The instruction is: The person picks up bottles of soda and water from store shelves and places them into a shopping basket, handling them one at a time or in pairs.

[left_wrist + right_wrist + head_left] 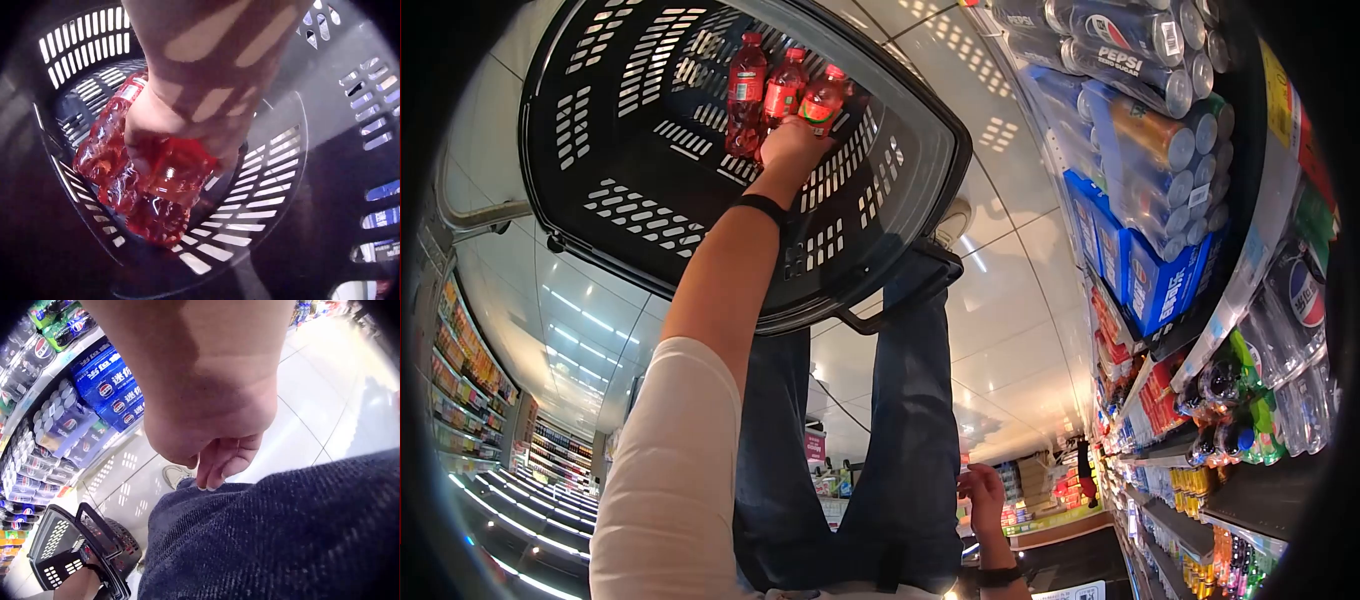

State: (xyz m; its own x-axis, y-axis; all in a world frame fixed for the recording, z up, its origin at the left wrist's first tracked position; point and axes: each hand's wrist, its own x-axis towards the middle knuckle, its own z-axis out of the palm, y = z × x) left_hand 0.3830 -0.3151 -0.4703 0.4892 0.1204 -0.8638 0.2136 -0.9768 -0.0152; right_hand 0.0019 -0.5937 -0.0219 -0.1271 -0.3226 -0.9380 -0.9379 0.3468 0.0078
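My left hand (793, 148) reaches down into a black plastic shopping basket (622, 165) with slotted walls. Its fingers grip the lower part of a red drink bottle (825, 95), whose clear base faces the camera in the left wrist view. More red bottles (746, 85) with red caps lie alongside, close together at the far end of the basket. The back of the hand hides part of the gripped bottle. Loosely curled and holding nothing, my right hand (212, 447) hangs beside the jeans-covered leg (281, 531).
Shelves on the right carry shrink-wrapped cans (1140, 45), blue Pepsi boxes (1140, 270) and large bottles (1290, 300). Below the basket is a glossy tiled floor (1000, 330). The basket's black handle (900, 300) lies near my leg. Stocked shelves (470, 370) stand at far left.
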